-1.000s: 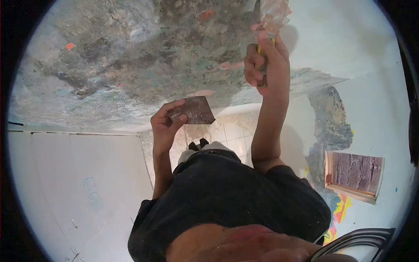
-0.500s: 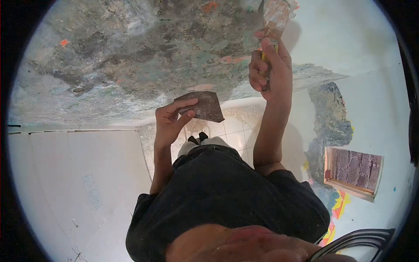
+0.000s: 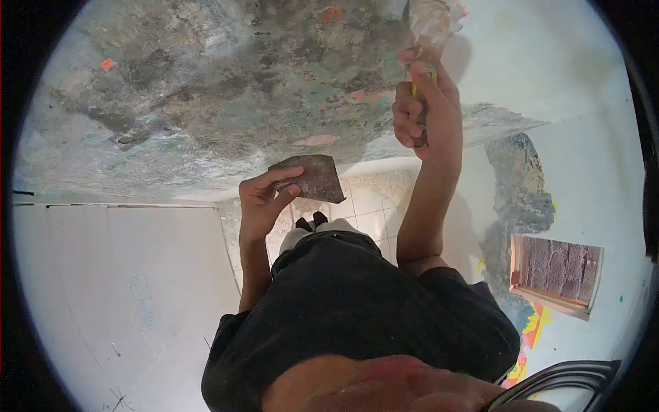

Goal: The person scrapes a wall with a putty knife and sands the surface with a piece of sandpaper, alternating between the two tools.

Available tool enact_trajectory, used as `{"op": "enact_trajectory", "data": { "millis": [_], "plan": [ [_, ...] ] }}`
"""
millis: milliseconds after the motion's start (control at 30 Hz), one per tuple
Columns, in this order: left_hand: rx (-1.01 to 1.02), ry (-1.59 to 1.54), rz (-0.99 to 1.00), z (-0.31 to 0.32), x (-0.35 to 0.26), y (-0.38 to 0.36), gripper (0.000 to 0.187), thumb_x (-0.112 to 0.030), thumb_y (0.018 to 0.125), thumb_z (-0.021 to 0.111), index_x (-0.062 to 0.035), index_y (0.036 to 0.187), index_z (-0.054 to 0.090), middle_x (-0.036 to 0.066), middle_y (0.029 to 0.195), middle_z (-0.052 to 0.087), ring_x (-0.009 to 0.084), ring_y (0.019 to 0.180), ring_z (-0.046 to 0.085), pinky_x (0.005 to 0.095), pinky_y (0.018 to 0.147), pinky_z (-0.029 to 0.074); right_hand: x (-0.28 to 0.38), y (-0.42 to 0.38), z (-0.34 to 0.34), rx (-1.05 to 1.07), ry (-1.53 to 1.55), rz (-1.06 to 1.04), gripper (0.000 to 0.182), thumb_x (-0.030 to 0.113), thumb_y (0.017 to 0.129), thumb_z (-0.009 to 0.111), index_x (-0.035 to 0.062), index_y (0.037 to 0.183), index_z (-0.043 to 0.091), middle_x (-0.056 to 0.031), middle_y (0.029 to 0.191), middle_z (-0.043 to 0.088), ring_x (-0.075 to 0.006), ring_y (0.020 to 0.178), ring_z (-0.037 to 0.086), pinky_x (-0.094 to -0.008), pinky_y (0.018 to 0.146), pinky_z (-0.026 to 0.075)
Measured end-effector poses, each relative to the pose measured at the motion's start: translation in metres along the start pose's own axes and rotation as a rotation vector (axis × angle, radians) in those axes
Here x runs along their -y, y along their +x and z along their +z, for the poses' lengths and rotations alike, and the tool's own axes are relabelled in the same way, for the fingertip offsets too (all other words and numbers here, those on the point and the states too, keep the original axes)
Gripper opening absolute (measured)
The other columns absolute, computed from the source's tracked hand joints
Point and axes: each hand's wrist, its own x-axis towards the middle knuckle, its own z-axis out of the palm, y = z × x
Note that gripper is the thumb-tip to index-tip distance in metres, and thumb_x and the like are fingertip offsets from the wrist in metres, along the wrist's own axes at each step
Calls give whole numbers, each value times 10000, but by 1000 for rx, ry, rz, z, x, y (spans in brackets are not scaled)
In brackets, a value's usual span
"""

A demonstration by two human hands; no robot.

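Note:
My left hand (image 3: pixel 262 199) pinches a dark brown flat plate (image 3: pixel 317 180) between fingers and thumb, in front of my body and below the wall. My right hand (image 3: pixel 431 110) is raised and wrapped round the yellow and dark handle of a putty knife (image 3: pixel 430 26). Its broad blade, smeared with whitish material, points up at the patchy wall (image 3: pixel 226 89), where the mottled grey-green area meets pale paint. Whether the blade touches the wall is hard to tell.
A small framed opening (image 3: pixel 557 271) with rough purplish masonry is on the right wall. Dark cables (image 3: pixel 570 378) curve at the lower right. A white panel (image 3: pixel 130 275) stands at the left. Floor tiles (image 3: pixel 371 223) show beyond my body.
My left hand and the plate have moved slightly left and down. The putty knife has shifted slightly up and left, still in my right hand.

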Motion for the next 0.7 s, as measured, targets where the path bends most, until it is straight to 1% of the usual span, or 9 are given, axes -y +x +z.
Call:
{"op": "enact_trajectory", "data": {
  "millis": [67,167,267,367,467,567,700],
  "plan": [
    [-20,-4,-47,-3,-1,-3,302,61,830,711,41,1130,684,131,1114,697,167,1006,648,296,883,514,4,-4,0,7,46,26,288,292,1023,505,76,1213,526,35,555,348,-57,337,314,-220,272,245],
    [-26,-2,-63,-2,-7,-4,306,61,830,709,41,1134,682,132,1129,692,170,1017,644,298,895,508,-3,-2,-11,-12,60,30,276,271,991,573,74,1185,561,19,548,390,-69,341,339,-256,288,266],
    [-10,-17,-27,0,-2,-2,302,64,834,703,42,1135,681,132,1128,691,173,1022,641,298,898,506,5,-2,-6,21,96,20,268,280,992,578,73,1162,567,20,551,397,-68,341,343,-252,291,265],
    [20,-41,-86,6,-7,-1,297,64,834,704,41,1130,682,130,1112,692,172,1021,639,297,897,505,-1,0,-10,-35,0,26,294,313,1022,511,77,1197,533,30,571,371,-61,349,332,-227,282,258],
    [41,-18,-32,8,-6,-1,292,56,833,712,34,1123,687,125,1090,695,170,1003,642,295,887,507,-6,0,-18,-38,17,-24,295,315,1015,528,76,1188,534,28,573,371,-63,349,333,-228,286,267],
    [22,-9,-63,7,-6,-4,284,59,833,711,29,1115,692,119,1077,697,165,984,645,292,879,507,-4,4,-15,-29,21,-72,288,311,1011,535,75,1177,539,28,575,372,-61,350,331,-229,288,269],
    [-15,33,-66,4,-8,-10,274,54,833,713,29,1105,696,113,1069,700,157,969,645,288,864,511,1,3,-14,-51,11,-51,274,306,1010,537,81,1166,549,30,578,377,-59,353,335,-227,289,271]
  ]
}}
